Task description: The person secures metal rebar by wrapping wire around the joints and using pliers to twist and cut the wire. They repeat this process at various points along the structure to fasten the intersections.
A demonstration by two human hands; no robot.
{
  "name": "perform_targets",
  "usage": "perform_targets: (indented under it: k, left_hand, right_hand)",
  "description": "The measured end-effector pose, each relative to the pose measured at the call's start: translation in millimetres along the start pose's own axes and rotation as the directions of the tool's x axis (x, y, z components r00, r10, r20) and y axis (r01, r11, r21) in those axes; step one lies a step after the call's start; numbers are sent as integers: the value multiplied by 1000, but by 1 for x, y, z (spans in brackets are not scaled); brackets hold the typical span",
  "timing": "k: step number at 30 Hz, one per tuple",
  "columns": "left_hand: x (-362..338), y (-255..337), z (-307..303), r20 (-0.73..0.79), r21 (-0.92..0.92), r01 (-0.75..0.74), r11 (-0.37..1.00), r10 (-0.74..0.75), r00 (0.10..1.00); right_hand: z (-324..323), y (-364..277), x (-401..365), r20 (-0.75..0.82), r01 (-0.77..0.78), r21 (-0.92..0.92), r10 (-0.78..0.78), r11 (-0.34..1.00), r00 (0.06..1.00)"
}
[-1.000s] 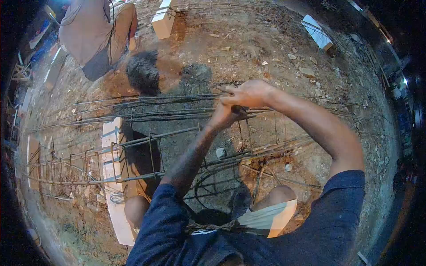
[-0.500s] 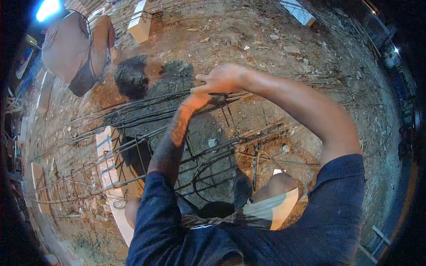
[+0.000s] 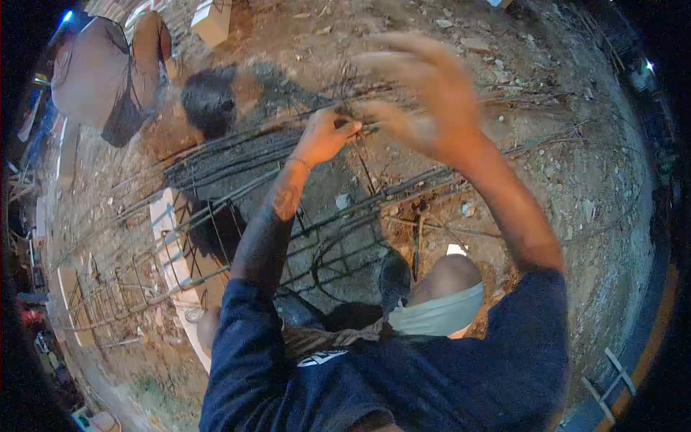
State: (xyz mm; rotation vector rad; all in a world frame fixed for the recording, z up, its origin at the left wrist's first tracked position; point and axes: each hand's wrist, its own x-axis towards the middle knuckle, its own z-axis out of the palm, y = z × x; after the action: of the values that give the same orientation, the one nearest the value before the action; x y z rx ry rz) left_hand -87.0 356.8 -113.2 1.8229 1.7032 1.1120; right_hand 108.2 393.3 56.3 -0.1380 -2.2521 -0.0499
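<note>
— What is at the far left?
— A long, pale rectangular block [image 3: 76, 308] lies on the brown, stony ground [image 3: 533, 173]. Above it, another person in a greyish-brown top [image 3: 93, 75] crouches, back turned.

— And moving right?
— A second block, white-topped with tan sides [image 3: 171, 241], lies beneath a long, narrow cage of thin, dark steel rods [image 3: 209, 277]. The cage slants up toward the right, across the ground before the wearer. Beyond it runs a loose bundle of long, dark steel bars [image 3: 252, 153], roughly alongside.

— Where is the left hand [image 3: 324, 138]?
— At the bundle, near the middle of the view, thumb and fingers curled together. I cannot tell whether that grip closes on a bar or on something smaller. Below the hand are a dark, curved loop [image 3: 314, 268] of unclear material and, a little right of it, a small, pale grey stone [image 3: 342, 201].

— The right hand [image 3: 439, 101]?
— Just right of the left one, above the bars and blurred. Its grip is spread wide, with nothing visible in it.

— Anything further right?
— Below that hand, the wearer's bent knee [image 3: 453, 277]; at the lower right edge, a pale, ladder-like frame [image 3: 610, 385].
</note>
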Motion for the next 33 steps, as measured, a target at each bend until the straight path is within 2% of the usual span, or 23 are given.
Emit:
perform_targets:
  k: [1,3,4,5,6,8,9,12,14,15,16,17,18,19,21,22,23,25,26,27,29,30,33]
  left_hand:
    - [-2,6,1,9,-1,20,1000,-20,1000]
    - [-3,18,2,-82,-1,119,993,-119,990]
    - [-3,16,8,-139,33,115,993,-110,984]
    - [-5,19,13,-133,43,128,991,-121,984]
    - [-6,24,19,-255,162,209,964,-163,953]
    - [-7,50,34,-483,364,320,875,-117,868]
    - [-6,55,41,-475,369,323,872,-122,872]
    - [-6,63,58,-669,350,449,822,-117,734]
    - [-6,62,61,-677,386,447,807,-82,732]
    - [-8,59,62,-681,412,446,795,-57,730]
    - [-10,55,61,-682,418,448,791,-53,729]
    - [-11,51,56,-635,221,400,889,-180,751]
    - [-11,48,50,-561,7,353,935,-289,776]
    - [-13,44,42,-574,16,356,935,-283,768]
    - [-18,45,19,-286,93,243,966,-208,935]
    - [-21,41,6,-148,213,83,974,-52,988]
    - [-25,37,-7,-174,228,97,969,-58,983]
    - [-38,32,-27,103,363,42,931,-85,991]
    - [-41,26,-37,315,652,-288,702,95,944]
    - [-46,20,-50,298,659,-276,700,93,950]
    - [-61,5,-80,324,348,46,936,-167,931]
    - [-63,1,-90,271,328,94,940,-189,944]
    - [-62,5,-116,156,355,-44,934,-13,988]
  right_hand:
    - [-24,3,-28,-192,-135,-29,127,990,973]
    - [-38,9,-131,-278,-573,-1,550,820,787]
    - [-31,5,-187,-237,-825,-43,796,564,557]
    - [-21,0,-247,-146,-827,-171,816,536,559]
    - [-10,-5,-334,113,-802,-460,921,381,373]
    - [2,-55,-401,202,-764,-589,964,261,174]
    - [12,-64,-430,207,-768,-587,965,256,164]
    - [48,-84,-506,247,-621,-725,954,298,169]
    - [62,-81,-526,269,-508,-796,944,328,189]
    - [59,-78,-521,273,-512,-792,943,333,192]
    - [56,-74,-516,307,-616,-724,944,312,117]
    - [53,-69,-508,346,-710,-647,937,277,50]
    - [57,-64,-496,349,-715,-638,935,286,62]
    - [57,-60,-485,352,-732,-621,934,280,59]
    - [52,-68,-486,368,-763,-582,928,281,61]
    - [54,-75,-481,379,-777,-561,923,287,67]
    - [55,-82,-476,393,-789,-539,917,295,74]
    - [49,-96,-467,421,-805,-508,904,306,78]
    - [43,-98,-462,427,-813,-498,901,304,75]
    - [40,-96,-460,430,-819,-489,900,300,73]
    - [34,-90,-448,429,-831,-475,901,288,67]
    - [31,-87,-442,427,-836,-471,902,281,63]
    - [11,-80,-426,409,-841,-478,912,253,41]
